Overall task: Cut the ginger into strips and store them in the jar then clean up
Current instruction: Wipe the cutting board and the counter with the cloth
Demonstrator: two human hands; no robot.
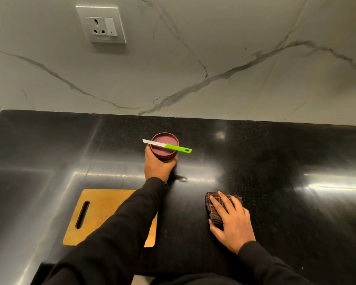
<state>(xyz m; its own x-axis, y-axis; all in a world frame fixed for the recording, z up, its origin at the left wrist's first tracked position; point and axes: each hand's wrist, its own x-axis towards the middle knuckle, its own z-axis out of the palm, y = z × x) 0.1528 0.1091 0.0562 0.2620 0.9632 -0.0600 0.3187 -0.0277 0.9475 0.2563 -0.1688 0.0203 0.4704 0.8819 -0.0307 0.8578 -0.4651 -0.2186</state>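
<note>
A jar with a maroon lid point(164, 147) stands on the black counter, and my left hand point(157, 166) grips its body from the near side. A knife with a green handle point(167, 146) lies flat across the lid, blade pointing left. My right hand point(231, 220) presses flat on a folded dark brown patterned cloth point(213, 210) on the counter at the near right. A wooden cutting board point(100, 214) with a handle slot lies at the near left, partly under my left sleeve. No ginger shows.
The black polished countertop point(275, 161) runs wall to wall, backed by a white marble-look wall. A wall socket point(101, 24) sits high on the left.
</note>
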